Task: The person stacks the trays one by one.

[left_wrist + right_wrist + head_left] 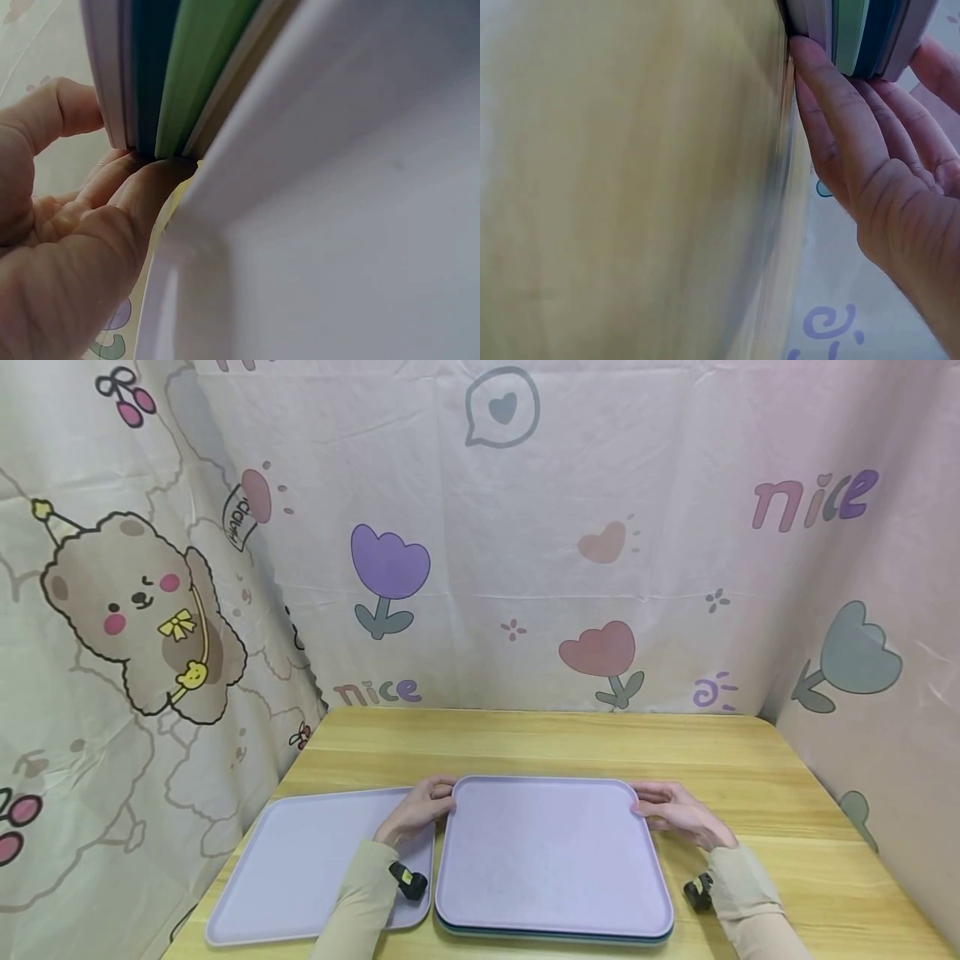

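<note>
A stack of rectangular trays (551, 856) lies on the table with a lilac tray on top. Dark teal (152, 75) and green trays (199, 71) show beneath it in the left wrist view, with paler edges below. My left hand (420, 810) holds the stack at its far left corner, thumb at the top rim and fingers against the side edges. At the far right corner my right hand (678, 814) holds it likewise, with long fingers (847, 124) along the stacked edges. A single pale lilac tray (315, 868) lies at the left, partly under my left forearm.
The light wooden table (540, 739) extends behind the stack and to its right. Printed curtains (480, 568) hang behind the table and at both sides. A small black wrist camera (408, 881) overhangs the single tray; another wrist camera (699, 892) is right of the stack.
</note>
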{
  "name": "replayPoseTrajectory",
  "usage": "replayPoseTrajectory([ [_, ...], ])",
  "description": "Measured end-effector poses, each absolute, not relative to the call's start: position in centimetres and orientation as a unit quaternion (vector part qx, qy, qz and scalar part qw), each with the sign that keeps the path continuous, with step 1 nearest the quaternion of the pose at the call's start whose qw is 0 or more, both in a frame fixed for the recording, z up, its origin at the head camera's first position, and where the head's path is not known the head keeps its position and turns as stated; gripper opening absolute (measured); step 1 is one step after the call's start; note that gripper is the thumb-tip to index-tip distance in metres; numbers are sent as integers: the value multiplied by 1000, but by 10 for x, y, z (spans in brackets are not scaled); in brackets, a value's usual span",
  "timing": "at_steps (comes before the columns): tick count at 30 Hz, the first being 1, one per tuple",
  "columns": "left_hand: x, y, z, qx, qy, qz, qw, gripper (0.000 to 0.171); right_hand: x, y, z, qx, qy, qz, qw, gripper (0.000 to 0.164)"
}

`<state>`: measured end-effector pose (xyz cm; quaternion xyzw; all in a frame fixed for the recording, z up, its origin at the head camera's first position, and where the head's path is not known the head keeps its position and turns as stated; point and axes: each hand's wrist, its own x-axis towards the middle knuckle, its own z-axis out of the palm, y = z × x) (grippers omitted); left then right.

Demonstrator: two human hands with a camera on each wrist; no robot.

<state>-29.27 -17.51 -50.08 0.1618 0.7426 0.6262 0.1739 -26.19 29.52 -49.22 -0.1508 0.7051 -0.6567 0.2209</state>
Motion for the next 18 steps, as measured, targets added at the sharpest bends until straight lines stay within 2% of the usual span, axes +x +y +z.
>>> replayPoseTrajectory([
  [18, -293, -176, -503, 175, 728, 638, 179, 61, -261, 291, -490, -141, 722, -643, 213, 68],
])
